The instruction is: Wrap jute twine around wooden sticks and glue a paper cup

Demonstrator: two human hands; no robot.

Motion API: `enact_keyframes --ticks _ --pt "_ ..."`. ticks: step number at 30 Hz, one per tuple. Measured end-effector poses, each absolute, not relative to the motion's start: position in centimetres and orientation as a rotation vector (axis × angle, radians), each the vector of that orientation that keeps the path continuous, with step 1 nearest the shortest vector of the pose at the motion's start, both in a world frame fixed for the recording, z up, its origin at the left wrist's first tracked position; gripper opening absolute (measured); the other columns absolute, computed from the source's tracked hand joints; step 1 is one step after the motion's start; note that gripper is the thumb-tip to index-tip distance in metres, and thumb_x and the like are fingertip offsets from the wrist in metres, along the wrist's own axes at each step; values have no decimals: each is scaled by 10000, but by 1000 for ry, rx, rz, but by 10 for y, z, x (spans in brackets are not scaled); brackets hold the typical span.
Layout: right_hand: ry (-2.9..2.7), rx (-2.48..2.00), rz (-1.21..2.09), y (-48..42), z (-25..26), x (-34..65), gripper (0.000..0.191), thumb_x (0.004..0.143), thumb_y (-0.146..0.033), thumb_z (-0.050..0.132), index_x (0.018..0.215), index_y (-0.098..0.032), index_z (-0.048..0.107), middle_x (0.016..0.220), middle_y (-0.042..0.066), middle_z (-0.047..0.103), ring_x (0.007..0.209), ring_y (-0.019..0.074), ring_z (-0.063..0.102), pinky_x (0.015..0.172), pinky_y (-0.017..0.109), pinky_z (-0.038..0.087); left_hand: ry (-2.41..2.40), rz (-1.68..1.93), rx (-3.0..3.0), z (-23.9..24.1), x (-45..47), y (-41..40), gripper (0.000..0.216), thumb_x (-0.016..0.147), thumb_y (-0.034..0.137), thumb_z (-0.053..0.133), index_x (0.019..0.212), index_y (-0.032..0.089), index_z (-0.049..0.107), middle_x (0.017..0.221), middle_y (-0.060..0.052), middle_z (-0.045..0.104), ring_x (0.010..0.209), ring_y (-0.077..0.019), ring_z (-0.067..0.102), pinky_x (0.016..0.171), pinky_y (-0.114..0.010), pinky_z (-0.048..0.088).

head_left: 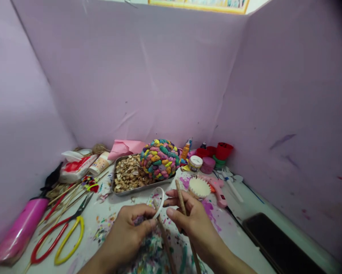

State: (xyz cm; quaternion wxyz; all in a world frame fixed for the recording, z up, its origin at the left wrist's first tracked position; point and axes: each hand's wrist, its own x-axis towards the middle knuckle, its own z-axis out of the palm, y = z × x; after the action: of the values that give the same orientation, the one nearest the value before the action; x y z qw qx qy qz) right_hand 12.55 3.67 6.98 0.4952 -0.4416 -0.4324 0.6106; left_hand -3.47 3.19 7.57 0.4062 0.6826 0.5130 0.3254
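My left hand (131, 226) pinches a thin white ring (162, 199) between thumb and fingertips, the ring tilted up over the table. A brown wooden stick (165, 241) runs from just below the ring toward the bottom edge; its top end meets my left fingertips, and I cannot tell if it passes through the ring. Close beside it, my right hand (192, 215) holds another wooden stick (181, 196) between thumb and fingers, tilted, its top end poking up. Behind both hands a multicoloured knobbly ball (159, 160) rests on a metal tray (139, 187) of shell-like pieces.
Red-and-yellow scissors (69, 228), thin sticks and a pink bottle (24, 230) lie left. A pink glue gun (219, 190), paint pots (195, 163), red cups (224, 150) and a black phone (279, 243) are right. Pale purple panels enclose the paint-stained table.
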Motion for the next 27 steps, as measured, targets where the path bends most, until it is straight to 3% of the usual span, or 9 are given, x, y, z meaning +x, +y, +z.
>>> enact_keyframes --ticks 7,14,19,27 --pt "-1037 -1086 1458 42 62 128 399 518 -152 727 895 -182 599 732 -28 558 439 43 413 404 174 317 1297 778 1882 65 -21 31 150 740 249 525 748 170 652 728 -26 649 722 -179 561 661 -237 382" --pt "-1110 -1037 1500 31 72 123 252 571 -172 681 810 -146 606 685 9 625 426 65 469 327 157 313 1217 860 1925 69 -17 11 254 822 281 411 727 168 618 690 -2 613 679 -144 534 633 -215 359" --pt "-1248 -1073 1410 25 87 130 57 625 -173 619 645 -147 573 432 -81 467 317 44 405 315 157 302 1257 866 1955 78 -15 2 256 810 282 417 690 159 608 628 6 561 621 -133 487 579 -219 332" --pt "-1410 -1064 1315 17 87 129 78 692 -220 555 661 -161 515 433 -101 391 344 44 391 338 149 291 1246 960 1671 84 -21 -2 169 763 259 458 711 140 567 553 44 425 537 -98 361 502 -212 282"
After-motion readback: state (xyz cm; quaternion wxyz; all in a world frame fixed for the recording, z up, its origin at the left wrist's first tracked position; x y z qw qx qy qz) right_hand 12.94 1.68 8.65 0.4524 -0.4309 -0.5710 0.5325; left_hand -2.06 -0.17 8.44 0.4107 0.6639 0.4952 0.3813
